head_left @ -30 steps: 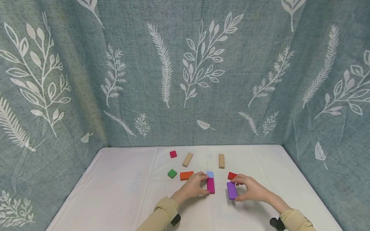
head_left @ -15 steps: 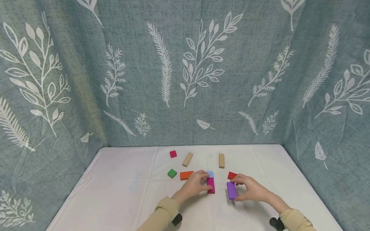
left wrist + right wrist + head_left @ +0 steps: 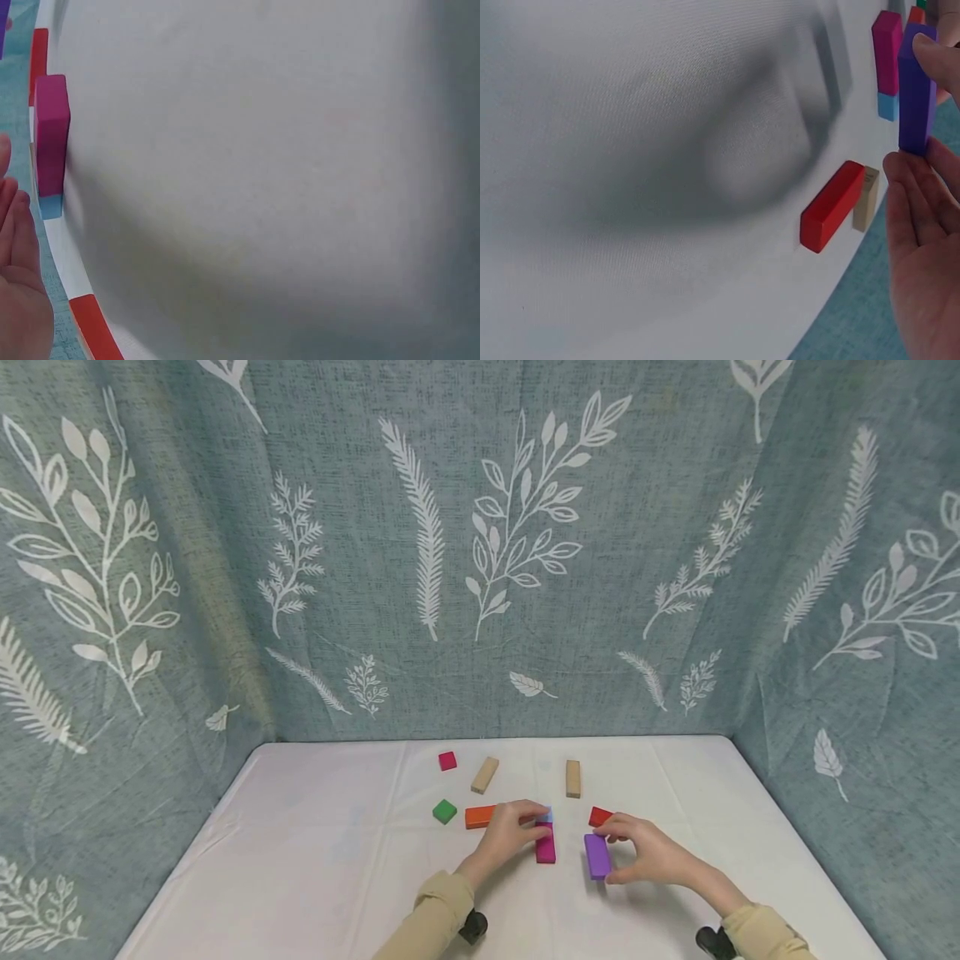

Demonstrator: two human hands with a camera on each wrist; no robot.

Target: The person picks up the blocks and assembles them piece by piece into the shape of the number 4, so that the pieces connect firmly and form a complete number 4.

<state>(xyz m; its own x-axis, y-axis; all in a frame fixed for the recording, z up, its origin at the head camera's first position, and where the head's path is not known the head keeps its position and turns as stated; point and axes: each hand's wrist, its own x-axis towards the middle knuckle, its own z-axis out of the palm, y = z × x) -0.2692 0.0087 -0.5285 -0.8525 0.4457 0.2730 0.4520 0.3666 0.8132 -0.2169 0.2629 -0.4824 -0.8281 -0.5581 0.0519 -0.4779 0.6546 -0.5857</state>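
My right hand [image 3: 654, 853] pinches a purple block [image 3: 597, 857] between thumb and fingertips; in the right wrist view the purple block [image 3: 916, 94] appears raised off the table. Over at the middle, my left hand [image 3: 508, 837] hovers just above a magenta block [image 3: 546, 843] and a light blue block [image 3: 549, 815], which lie end to end. In the left wrist view the left hand's relaxed fingers [image 3: 21, 232] hold nothing and appear apart from the magenta block [image 3: 52, 135]. The light blue block is partly covered by the left fingers in the head view.
A red block [image 3: 601, 817] lies just beyond the right hand. An orange block [image 3: 478, 817] and a green block [image 3: 445, 812] are left of the left hand. Farther back lie two plain wooden blocks [image 3: 485, 775] and a crimson block [image 3: 447, 762]. Patterned curtains [image 3: 480, 568] surround the white table [image 3: 315, 843].
The left thumb has left the near end of the magenta block and moved up toward the fingers, over the light blue block. The right hand and purple block have barely moved.
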